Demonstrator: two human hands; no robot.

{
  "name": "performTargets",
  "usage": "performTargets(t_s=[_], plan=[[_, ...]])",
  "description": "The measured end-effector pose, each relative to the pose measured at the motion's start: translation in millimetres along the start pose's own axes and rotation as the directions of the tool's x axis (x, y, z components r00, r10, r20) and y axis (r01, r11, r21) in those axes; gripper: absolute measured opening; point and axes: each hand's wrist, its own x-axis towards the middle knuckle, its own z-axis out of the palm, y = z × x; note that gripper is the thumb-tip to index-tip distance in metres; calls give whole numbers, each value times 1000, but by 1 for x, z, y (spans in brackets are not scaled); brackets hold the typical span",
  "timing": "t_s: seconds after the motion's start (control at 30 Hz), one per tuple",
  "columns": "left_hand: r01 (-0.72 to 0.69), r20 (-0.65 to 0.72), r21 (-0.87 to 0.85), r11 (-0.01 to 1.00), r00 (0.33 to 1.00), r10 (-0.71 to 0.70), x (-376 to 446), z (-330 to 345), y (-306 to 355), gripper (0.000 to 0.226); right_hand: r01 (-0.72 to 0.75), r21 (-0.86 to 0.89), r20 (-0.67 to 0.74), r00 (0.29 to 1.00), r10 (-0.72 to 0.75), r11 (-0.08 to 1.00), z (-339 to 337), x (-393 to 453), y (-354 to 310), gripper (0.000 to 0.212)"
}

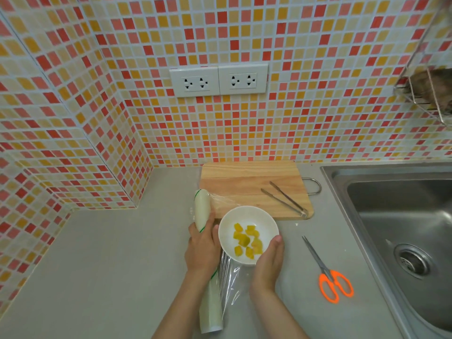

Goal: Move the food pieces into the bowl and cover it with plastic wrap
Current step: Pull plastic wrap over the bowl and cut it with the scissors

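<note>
The bowl point(248, 234) holds yellow food pieces point(247, 239). The right hand point(269, 261) cups its rim; the left hand point(201, 249) grips the wrap roll point(205, 260). Scissors point(329, 275) lie on the grey desk point(110, 265).

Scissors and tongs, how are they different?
The scissors have bright orange handles; the tongs are plain metal all over. The scissors lie on the grey counter beside the sink; the tongs lie on the wooden cutting board. The scissors' blades are closed, while the tongs' arms are spread apart. Neither is being held.
</note>
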Motion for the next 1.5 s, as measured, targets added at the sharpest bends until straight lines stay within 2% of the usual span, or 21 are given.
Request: performTargets(t_s=[0.13, 0.23, 0.3, 0.4, 0.47, 0.63, 0.77, 0.9, 1.03, 1.23, 1.37, 1.5], plan=[[-6, 5, -25, 1000, 1000, 6, 1, 1, -3, 46, -51, -97, 22, 998, 53, 994, -8, 10, -3, 52], [-18, 12, -57, 998, 1000, 19, 3, 0, -7, 45, 79, -183, 2, 997, -80, 980, -8, 30, -22, 54], [-18, 18, -77, 997, 1000, 19, 3, 0, -8, 44, 132, -235, 130, 986, -103, 963, -5, 46, -36, 50], [-25, 13, -99, 995, 1000, 26, 5, 1, -10, 44, 137, -354, 378, 926, 7, 925, 0, 62, -43, 46], [-37, 15, -135, 990, 999, 40, 6, 2, -14, 43, 186, -388, 446, 895, 8, 903, -1, 67, -39, 42], [-37, 80, -341, 939, 994, 68, 12, -3, -24, 42, 132, -372, 388, 921, 25, 919, -5, 67, -35, 33], [-58, 179, -379, 923, 975, 135, 25, -10, -35, 57, 108, -361, 341, 940, 24, 926, -2, 64, -31, 34], [-120, 138, -533, 838, 964, 226, 28, -16, -46, 68, 102, -346, 304, 953, 8, 933, -1, 62, -28, 32], [-73, 92, -678, 731, 979, 183, 24, -20, -56, 73, 134, -369, 279, 960, -29, 920, 0, 61, -28, 32], [-62, 90, -715, 696, 980, 179, 20, -22, -56, 76, 169, -421, 263, 963, -59, 891, -1, 69, -30, 34], [-128, 82, -624, 771, 970, 227, 21, -22, -54, 79, 174, -432, 270, 961, -57, 885, -4, 70, -33, 36], [-149, 53, -561, 814, 975, 215, 24, -19, -53, 65, 171, -434, 290, 956, -42, 885, -6, 66, -38, 36]])
